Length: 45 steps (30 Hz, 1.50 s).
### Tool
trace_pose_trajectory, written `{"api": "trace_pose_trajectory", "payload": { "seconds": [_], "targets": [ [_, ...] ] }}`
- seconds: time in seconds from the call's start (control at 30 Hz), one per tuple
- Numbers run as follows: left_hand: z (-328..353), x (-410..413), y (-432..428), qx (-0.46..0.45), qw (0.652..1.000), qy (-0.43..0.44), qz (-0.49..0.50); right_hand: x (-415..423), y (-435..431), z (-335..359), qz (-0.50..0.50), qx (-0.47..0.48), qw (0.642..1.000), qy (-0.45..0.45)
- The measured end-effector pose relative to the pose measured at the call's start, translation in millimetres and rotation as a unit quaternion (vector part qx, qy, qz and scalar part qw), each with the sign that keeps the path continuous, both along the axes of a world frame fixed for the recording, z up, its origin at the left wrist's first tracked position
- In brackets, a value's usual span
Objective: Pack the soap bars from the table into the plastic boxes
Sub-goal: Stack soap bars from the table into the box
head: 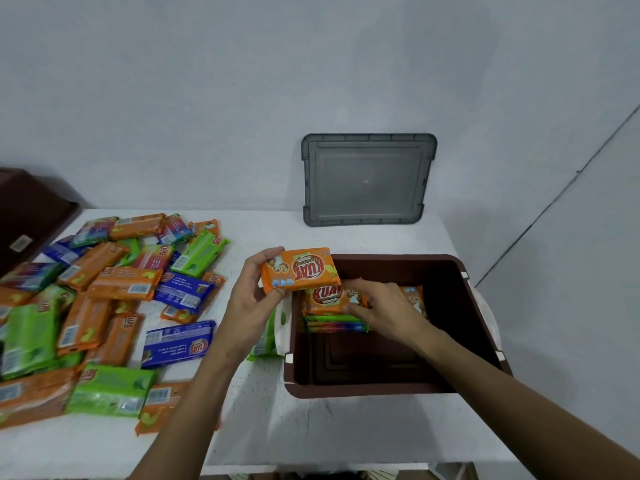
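Observation:
My left hand grips an orange soap bar by its left end and holds it above the left rim of the brown plastic box. Inside the box, my right hand rests on the top orange bar of a small stack, fingers pressed on its right end. Green and multicoloured bars lie under it, and another orange bar shows behind my hand. Many loose bars in orange, green and blue wrappers cover the table's left half.
A grey box lid leans upright against the wall behind the box. A second dark brown box stands at the far left. The white table ends close to the box's right side, and the wall is near on the right.

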<state>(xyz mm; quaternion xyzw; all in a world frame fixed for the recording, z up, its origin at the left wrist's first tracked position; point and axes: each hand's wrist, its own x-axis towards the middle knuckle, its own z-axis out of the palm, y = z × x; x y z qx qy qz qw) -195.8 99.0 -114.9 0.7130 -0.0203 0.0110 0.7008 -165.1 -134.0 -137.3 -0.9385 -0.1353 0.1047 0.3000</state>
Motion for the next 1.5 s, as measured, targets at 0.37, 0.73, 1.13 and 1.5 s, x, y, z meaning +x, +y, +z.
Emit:
{"api": "trace_pose_trajectory", "payload": {
  "seconds": [0.37, 0.73, 1.13, 1.5],
  "targets": [
    [3, 3, 1, -0.005, 1.000, -0.004, -0.021, 5, -5, 27, -0.047, 0.016, 0.997, -0.066],
    [17, 10, -8, 0.010, 0.992, -0.023, -0.123, 6, 0, 54, -0.060, 0.366, 0.897, 0.239],
    [-4, 24, -18, 0.289, 0.944, -0.159, -0.029, -10, -23, 58, -0.104, 0.427, 0.861, 0.258],
    [-31, 25, -16, 0.458, 0.874, -0.162, 0.022, -15, -73, 67, -0.146, 0.314, 0.936, 0.055]
  ]
}}
